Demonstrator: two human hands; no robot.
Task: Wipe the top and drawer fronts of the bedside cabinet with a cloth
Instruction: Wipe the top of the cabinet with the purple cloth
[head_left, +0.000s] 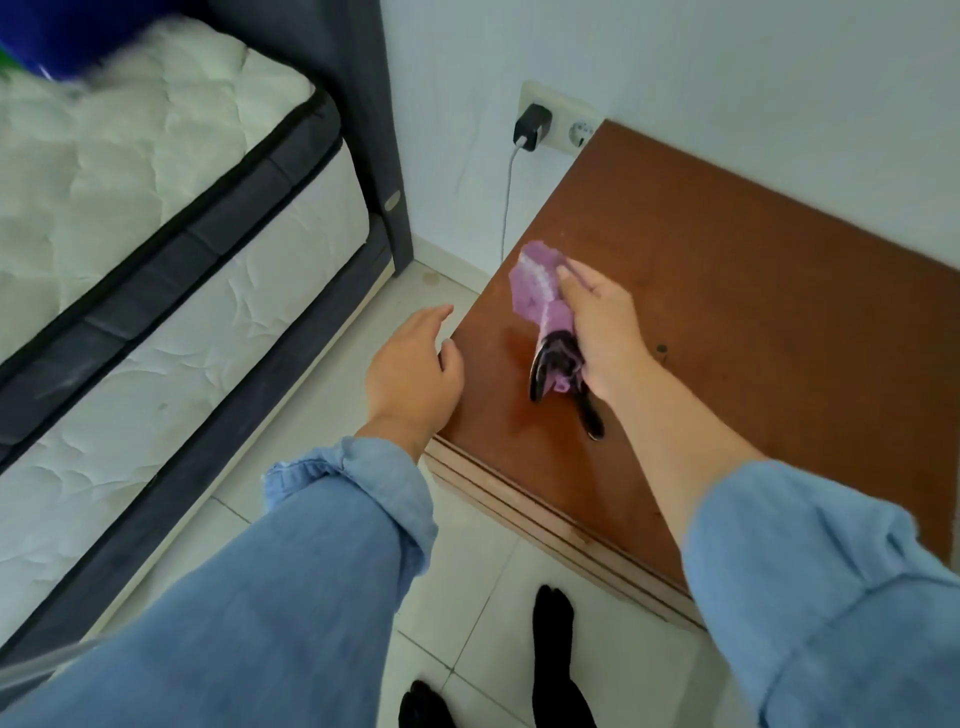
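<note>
Head view: right hand (597, 327) gripping purple cloth (535, 288), fingers curled round it, over bedside cabinet top (753, 291) near left edge (ready for wiping). Left hand (413, 374) relaxed, fingers loosely spread, at cabinet corner, probably for balance.

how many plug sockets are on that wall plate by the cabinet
2. One socket on the plate's left side holds a black charger; the other socket, on its right side by the cabinet top, is free. More could be hidden behind the cabinet.
</note>
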